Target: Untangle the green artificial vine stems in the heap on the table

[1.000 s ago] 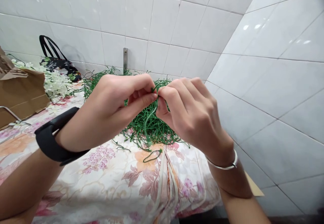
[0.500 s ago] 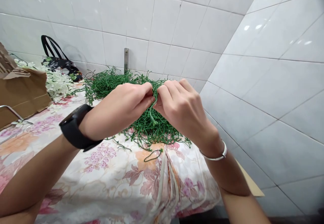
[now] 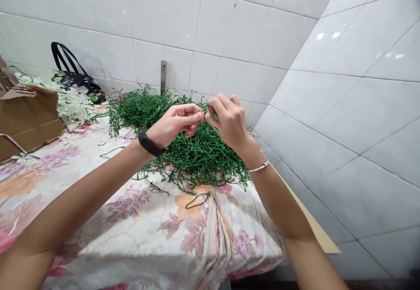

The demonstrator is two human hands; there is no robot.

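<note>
Both my hands are raised over a heap of thin green stems (image 3: pixel 183 150) on a table with a floral cloth (image 3: pixel 138 233). My left hand (image 3: pixel 175 124), with a black band at the wrist, pinches one end of a single green stem (image 3: pixel 212 123). My right hand (image 3: pixel 228 121), with a silver bangle at the wrist, pinches the same stem from the other side. The fingertips of the two hands almost touch. A loose green stem (image 3: pixel 197 200) lies on the cloth in front of the heap.
A brown cardboard box (image 3: pixel 28 117) stands at the left edge, with white artificial flowers (image 3: pixel 70 104) and a black patterned bag (image 3: pixel 77 80) behind it. White tiled walls close the back and right. A metal bracket (image 3: pixel 163 75) is fixed to the back wall.
Both hands have moved away from me and out over the green heap, still pinched together on the stem. My arms are now stretched further forward.
</note>
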